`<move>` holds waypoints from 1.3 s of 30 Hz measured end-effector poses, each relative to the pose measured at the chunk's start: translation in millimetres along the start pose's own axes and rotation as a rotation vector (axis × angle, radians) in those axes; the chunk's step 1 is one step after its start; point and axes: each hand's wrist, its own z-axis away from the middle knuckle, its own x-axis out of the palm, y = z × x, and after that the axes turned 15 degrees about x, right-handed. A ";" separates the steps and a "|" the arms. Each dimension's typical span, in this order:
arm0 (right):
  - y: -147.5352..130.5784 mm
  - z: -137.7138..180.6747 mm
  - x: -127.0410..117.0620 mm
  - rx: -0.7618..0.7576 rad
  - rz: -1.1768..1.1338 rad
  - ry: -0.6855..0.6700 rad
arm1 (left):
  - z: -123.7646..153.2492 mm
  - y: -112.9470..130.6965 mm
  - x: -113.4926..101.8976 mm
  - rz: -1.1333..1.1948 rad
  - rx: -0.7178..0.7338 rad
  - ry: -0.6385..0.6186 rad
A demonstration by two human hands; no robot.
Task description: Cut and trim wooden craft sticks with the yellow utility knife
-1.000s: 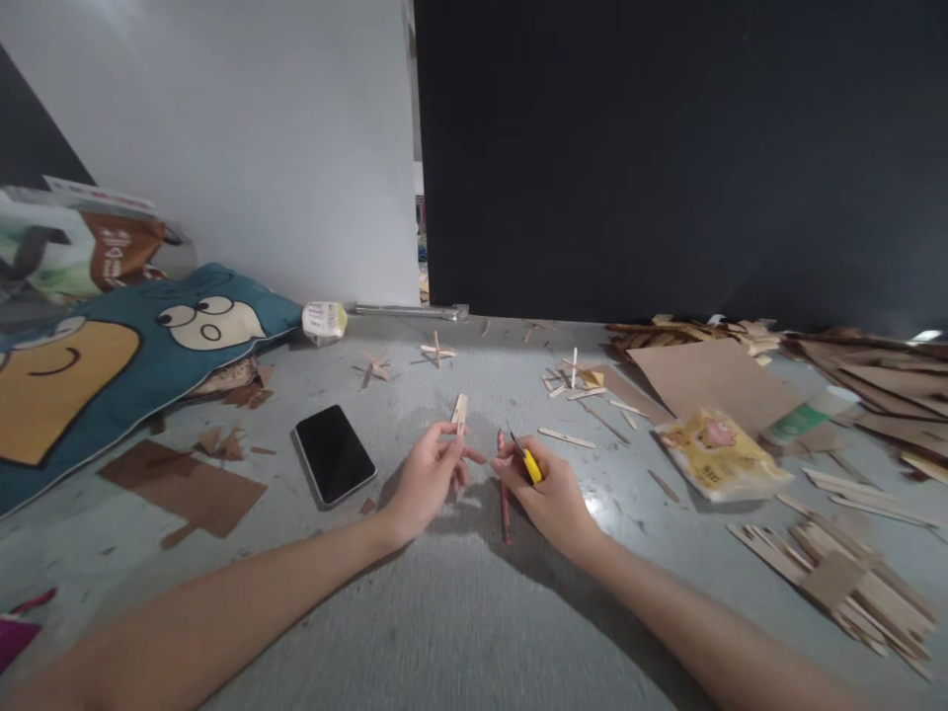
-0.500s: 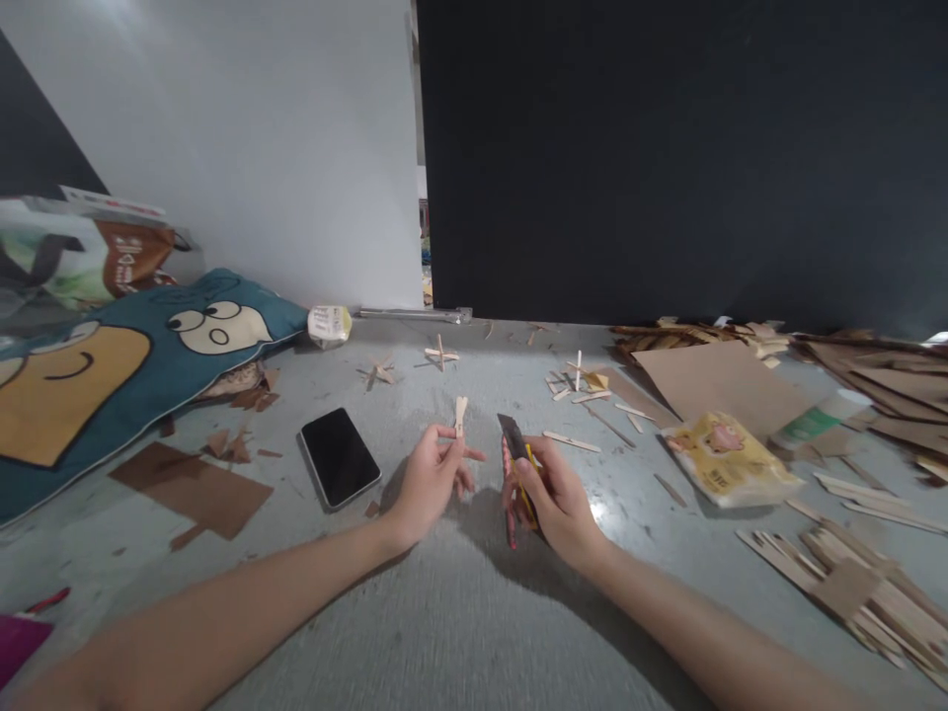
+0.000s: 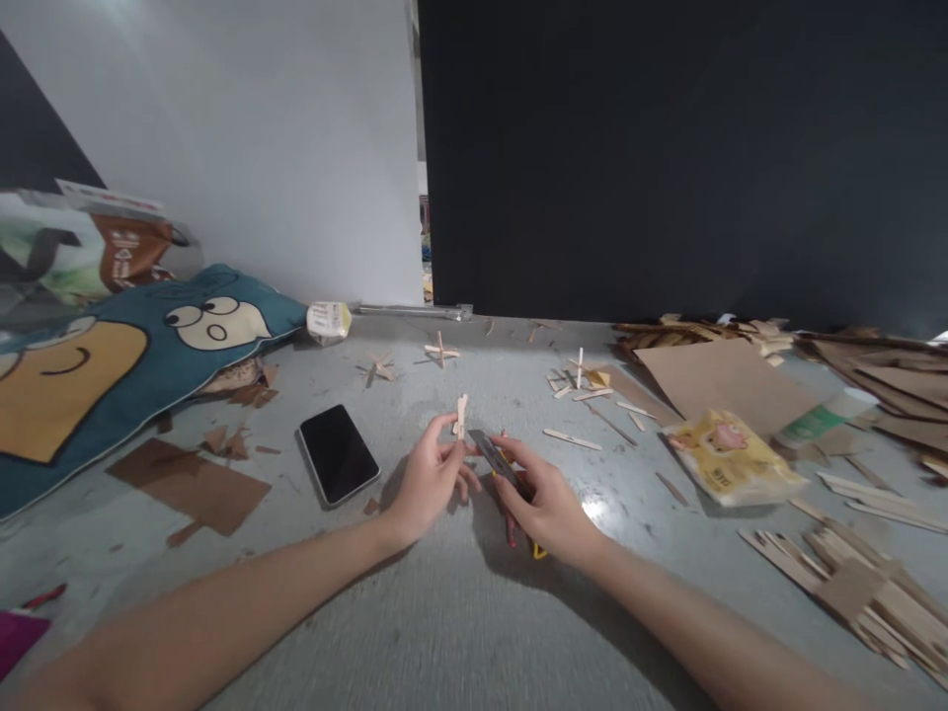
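Between thumb and fingers, my left hand (image 3: 432,474) pinches a short piece of wooden craft stick (image 3: 460,419) that points upward. My right hand (image 3: 544,499) is closed round a utility knife (image 3: 498,459) with a dark blade and yellow parts. Its blade tip lies close beside the stick piece; whether they touch I cannot tell. A thin red patterned object (image 3: 511,528) also shows under the right hand, partly hidden by the fingers. Small stick crosses (image 3: 442,351) stand farther back, and a loose craft stick (image 3: 572,439) lies to the right.
A phone (image 3: 339,454) lies left of my hands, near cut cardboard (image 3: 189,486) and a teal cushion (image 3: 214,331). On the right are a yellow tissue pack (image 3: 733,459), a glue tube (image 3: 826,420) and a bundle of craft sticks (image 3: 851,588). A black panel (image 3: 667,158) rises behind.
My right hand has tilted the utility knife leftward, bringing its blade from upright and apart to beside the stick piece. The left hand has hardly moved.
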 end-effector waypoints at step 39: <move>4.4 3.3 6.3 -0.085 0.128 0.033 | 6.2 -12.0 -3.1 -0.347 0.166 -0.136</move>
